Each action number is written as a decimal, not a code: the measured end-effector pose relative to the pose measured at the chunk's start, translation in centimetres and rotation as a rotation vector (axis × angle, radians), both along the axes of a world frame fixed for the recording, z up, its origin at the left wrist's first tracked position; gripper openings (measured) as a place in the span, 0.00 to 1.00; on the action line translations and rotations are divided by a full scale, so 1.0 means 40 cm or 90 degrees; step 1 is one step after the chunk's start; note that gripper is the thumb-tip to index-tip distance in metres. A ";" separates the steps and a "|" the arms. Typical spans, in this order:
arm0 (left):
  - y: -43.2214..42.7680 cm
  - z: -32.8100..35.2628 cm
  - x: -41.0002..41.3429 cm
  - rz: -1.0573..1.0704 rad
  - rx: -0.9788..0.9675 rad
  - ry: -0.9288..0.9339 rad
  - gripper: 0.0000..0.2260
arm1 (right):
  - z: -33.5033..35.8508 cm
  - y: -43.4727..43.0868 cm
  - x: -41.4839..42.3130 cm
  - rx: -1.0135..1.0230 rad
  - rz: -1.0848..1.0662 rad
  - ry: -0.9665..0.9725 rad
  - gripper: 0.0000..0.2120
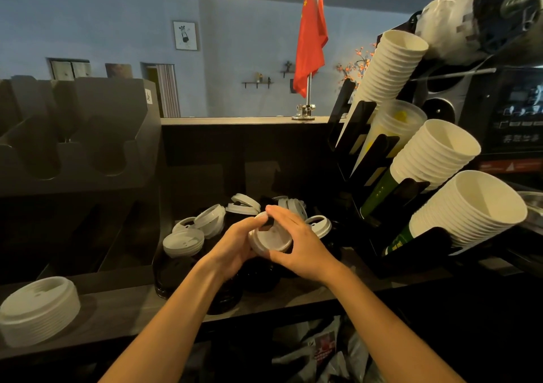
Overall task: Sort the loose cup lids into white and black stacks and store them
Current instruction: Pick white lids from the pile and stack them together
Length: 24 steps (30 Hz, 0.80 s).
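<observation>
Head cam: both hands hold a bunch of white lids (269,240) just above the messy pile. The left hand (235,247) has its grip curled round the left edge, and the right hand (299,244) grips the right edge, thumb underneath. Below them, loose white lids (211,219) and black lids (258,275) lie jumbled together. A tall white stack (38,309) stands on the table (123,306), far left.

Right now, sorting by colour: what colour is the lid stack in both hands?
The lid stack is white; head view.

Lid stack (38,309) on the bench (123,303) at its front-left corner; lids (183,243) heaped mid-bench; cups (435,153) racked along the right edge; organiser (88,159) back-left.
</observation>
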<state>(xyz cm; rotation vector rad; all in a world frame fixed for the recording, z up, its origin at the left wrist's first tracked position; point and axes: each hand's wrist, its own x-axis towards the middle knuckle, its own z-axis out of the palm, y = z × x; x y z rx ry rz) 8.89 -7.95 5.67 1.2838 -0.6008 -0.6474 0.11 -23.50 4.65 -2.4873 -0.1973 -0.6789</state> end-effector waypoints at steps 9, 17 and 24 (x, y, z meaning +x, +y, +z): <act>-0.102 0.015 0.029 0.169 0.108 -0.092 0.18 | -0.032 -0.112 0.024 0.205 -0.241 -0.078 0.26; -0.141 -0.025 0.037 0.223 0.137 -0.122 0.23 | -0.076 -0.190 0.084 -0.096 -0.405 0.232 0.32; -0.121 -0.043 0.051 0.297 0.063 -0.051 0.21 | -0.082 -0.164 0.066 0.006 -0.389 0.100 0.25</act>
